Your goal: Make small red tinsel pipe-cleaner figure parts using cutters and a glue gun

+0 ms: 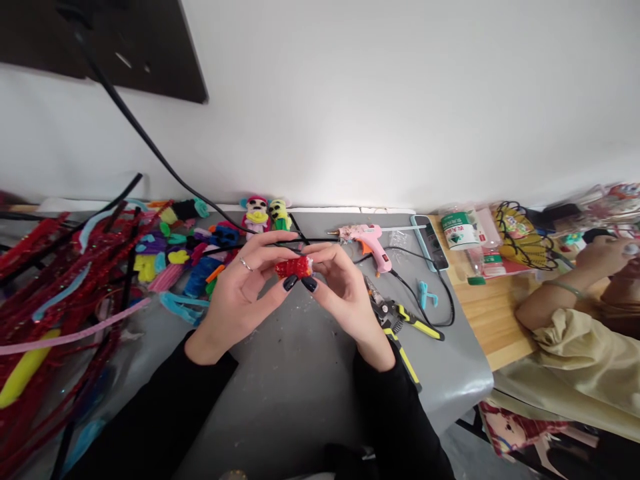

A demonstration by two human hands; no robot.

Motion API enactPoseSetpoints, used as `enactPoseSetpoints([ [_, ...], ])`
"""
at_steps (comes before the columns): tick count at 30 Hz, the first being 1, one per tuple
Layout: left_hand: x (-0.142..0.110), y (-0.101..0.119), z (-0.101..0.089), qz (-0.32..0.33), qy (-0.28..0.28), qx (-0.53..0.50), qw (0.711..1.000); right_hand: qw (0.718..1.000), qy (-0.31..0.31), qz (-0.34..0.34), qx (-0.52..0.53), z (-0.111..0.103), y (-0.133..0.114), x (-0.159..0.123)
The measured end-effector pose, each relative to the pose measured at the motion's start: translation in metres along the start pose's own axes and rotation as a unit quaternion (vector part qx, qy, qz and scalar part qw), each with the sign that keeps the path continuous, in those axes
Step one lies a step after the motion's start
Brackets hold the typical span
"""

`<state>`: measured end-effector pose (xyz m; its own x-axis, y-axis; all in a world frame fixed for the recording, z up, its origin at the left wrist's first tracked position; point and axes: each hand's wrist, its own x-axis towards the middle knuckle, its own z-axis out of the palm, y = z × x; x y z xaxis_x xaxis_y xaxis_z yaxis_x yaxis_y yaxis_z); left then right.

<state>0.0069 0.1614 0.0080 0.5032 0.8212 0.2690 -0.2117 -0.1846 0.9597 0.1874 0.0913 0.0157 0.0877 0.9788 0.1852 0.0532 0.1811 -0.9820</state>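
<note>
from my end of the feed i'm seeing the left hand and the right hand meeting over the grey tabletop, both pinching one small red fuzzy piece. the thumbs, with dark nails, are pressing from the near side and nearly touching each other, while the forefingers are closing along the far side. the piece is sitting in the air between the fingertips, lying roughly crosswise, with a paler end pointing towards the right hand. a ring is circling a finger of the left hand.

beyond the hands i'm making out two small fuzzy figures, a pink-and-white one and a yellow-and-green one, standing side by side near the wall. to the right, a pink glue gun is lying on its side, and yellow-handled pliers are resting open near the right wrist. a dark-screened phone is lying by the table's edge. on the left, glittery red stems are spreading in a heap. further right, a co-worker's tan sleeve is reaching over a wooden table; i can't tell what that person is holding.
</note>
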Motion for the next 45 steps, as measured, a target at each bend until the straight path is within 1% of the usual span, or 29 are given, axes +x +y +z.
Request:
enactPoseSetpoints([
  [7, -0.001, -0.001, 0.000, 0.014, -0.012, 0.009, 1.000, 1.000, -0.011, -0.004, -0.013, 0.000, 0.004, 0.001],
  [11, -0.001, -0.002, -0.001, 0.022, -0.019, 0.018, 0.999, 1.000, -0.006, -0.010, 0.003, 0.001, 0.006, 0.001],
  [18, -0.004, -0.004, -0.002, 0.017, -0.025, 0.040, 0.999, 1.000, -0.006, 0.023, 0.006, 0.001, 0.006, 0.001],
  [23, -0.004, -0.005, -0.002, 0.031, -0.033, 0.039, 0.998, 1.000, -0.008, 0.020, 0.012, 0.000, 0.006, 0.000],
  [26, -0.002, -0.004, 0.000, 0.016, -0.011, 0.013, 1.000, 1.000, -0.008, 0.024, 0.012, 0.001, 0.003, 0.000],
  [29, 0.001, -0.005, 0.001, -0.022, 0.023, -0.031, 0.999, 0.999, -0.010, 0.043, 0.004, 0.003, 0.001, 0.000],
  [31, 0.002, -0.006, 0.002, -0.045, 0.036, -0.065, 0.996, 0.999, -0.004, 0.041, 0.002, 0.004, 0.002, 0.001],
  [34, 0.003, -0.009, 0.001, -0.066, 0.050, -0.109, 0.991, 0.999, 0.017, 0.026, -0.008, 0.006, 0.005, 0.001],
  [37, 0.005, -0.013, 0.000, -0.075, 0.061, -0.130, 0.987, 0.999, 0.038, 0.012, -0.020, 0.006, 0.006, 0.001],
  [40, 0.006, -0.013, 0.000, -0.098, 0.069, -0.153, 0.981, 0.997, 0.075, 0.002, -0.023, 0.006, 0.006, 0.001],
  [42, 0.006, -0.013, 0.000, -0.122, 0.077, -0.173, 0.974, 0.992, 0.124, 0.001, -0.029, 0.005, 0.008, 0.002],
  [45, 0.006, -0.011, 0.001, -0.148, 0.077, -0.200, 0.965, 0.974, 0.226, 0.006, -0.034, 0.004, 0.015, 0.006],
])
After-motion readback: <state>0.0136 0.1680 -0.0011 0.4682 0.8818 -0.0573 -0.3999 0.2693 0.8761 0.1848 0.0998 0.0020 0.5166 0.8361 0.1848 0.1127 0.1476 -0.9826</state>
